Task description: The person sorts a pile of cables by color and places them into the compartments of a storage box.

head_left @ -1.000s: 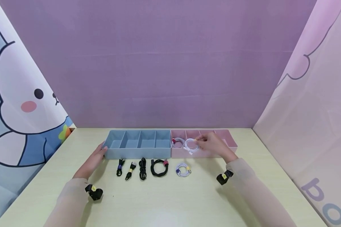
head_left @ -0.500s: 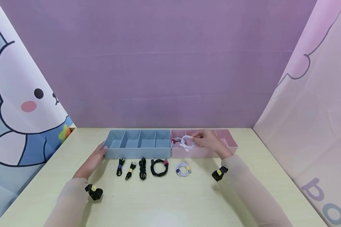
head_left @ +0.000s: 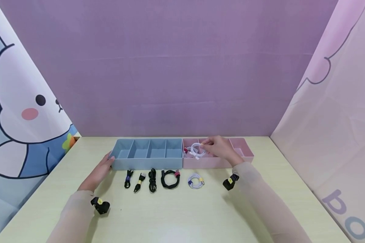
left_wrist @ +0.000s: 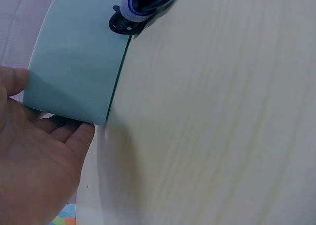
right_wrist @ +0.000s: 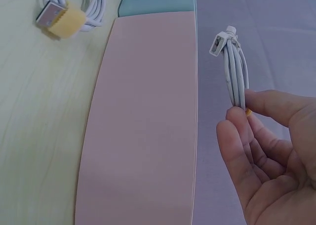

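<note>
My left hand grips the left end of the blue divided box, thumb at the top rim and fingers against the end wall. Over the pink divided box, my right hand pinches a coiled white cable between thumb and fingertips. That coil hangs with its white plug away from the hand, and a bit of yellow tie shows at the fingers. Behind it, another white cable with a red tie lies in the pink box's leftmost compartment, partly covered.
On the table before the blue box lie black cables: one with a purple tie, one with a yellow tie, a plain bundle and a ring with a red tie. A white coil lies before the pink box.
My right hand has moved left and slightly away from me with the white cable, bringing it over the pink box's left compartments. The left hand stays in place.
</note>
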Demonstrator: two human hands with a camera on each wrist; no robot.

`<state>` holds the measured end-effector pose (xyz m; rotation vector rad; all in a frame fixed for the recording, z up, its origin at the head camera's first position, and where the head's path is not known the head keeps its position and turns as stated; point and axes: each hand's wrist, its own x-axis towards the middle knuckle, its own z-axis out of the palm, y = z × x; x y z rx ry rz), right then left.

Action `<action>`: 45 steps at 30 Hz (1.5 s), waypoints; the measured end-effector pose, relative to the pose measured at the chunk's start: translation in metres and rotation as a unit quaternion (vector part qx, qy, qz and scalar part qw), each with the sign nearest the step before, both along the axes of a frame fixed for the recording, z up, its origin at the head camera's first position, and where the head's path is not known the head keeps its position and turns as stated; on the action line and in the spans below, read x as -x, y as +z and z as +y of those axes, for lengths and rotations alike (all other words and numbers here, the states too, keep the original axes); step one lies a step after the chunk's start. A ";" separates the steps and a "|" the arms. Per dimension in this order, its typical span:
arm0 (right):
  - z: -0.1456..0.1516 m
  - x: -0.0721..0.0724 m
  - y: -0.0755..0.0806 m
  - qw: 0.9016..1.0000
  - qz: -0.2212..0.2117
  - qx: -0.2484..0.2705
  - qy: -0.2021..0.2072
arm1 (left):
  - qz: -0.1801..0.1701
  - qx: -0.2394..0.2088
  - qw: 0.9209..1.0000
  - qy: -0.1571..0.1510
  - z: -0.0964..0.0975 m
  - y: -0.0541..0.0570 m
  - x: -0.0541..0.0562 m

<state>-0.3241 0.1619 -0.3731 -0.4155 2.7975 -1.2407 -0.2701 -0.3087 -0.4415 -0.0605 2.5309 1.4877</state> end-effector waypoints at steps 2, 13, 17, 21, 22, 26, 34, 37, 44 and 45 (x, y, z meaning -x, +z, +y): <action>-0.002 0.001 0.001 1.000 -0.004 0.000 0.001 | -0.003 0.001 1.000 0.002 0.000 0.000 0.000; -0.004 0.008 0.000 1.000 -0.002 0.007 0.020 | 0.007 0.001 1.000 -0.005 0.000 -0.001 -0.001; -0.006 0.010 0.000 1.000 -0.014 0.009 0.016 | 0.019 0.000 1.000 -0.011 -0.001 -0.002 -0.002; -0.009 0.011 0.001 1.000 -0.025 0.012 0.014 | 0.021 0.000 1.000 -0.009 -0.001 -0.003 -0.002; -0.009 0.012 0.001 0.999 -0.026 0.011 0.015 | 0.022 -0.001 1.000 -0.010 -0.002 -0.003 -0.002; -0.012 0.014 0.002 0.999 -0.039 0.021 0.015 | 0.022 -0.002 1.000 -0.011 -0.001 -0.003 -0.002; -0.014 0.017 0.001 0.999 -0.047 0.016 0.008 | 0.013 -0.004 1.000 -0.009 0.000 -0.001 -0.003; -0.015 0.017 0.000 0.999 -0.051 0.012 0.007 | 0.015 -0.007 1.000 -0.009 0.000 -0.001 -0.003; -0.016 0.019 -0.002 0.998 -0.064 0.015 0.006 | 0.017 -0.009 1.000 -0.009 0.000 -0.002 -0.003; -0.017 0.019 -0.002 0.998 -0.064 0.014 0.006 | 0.016 -0.009 1.000 -0.010 0.000 -0.002 -0.002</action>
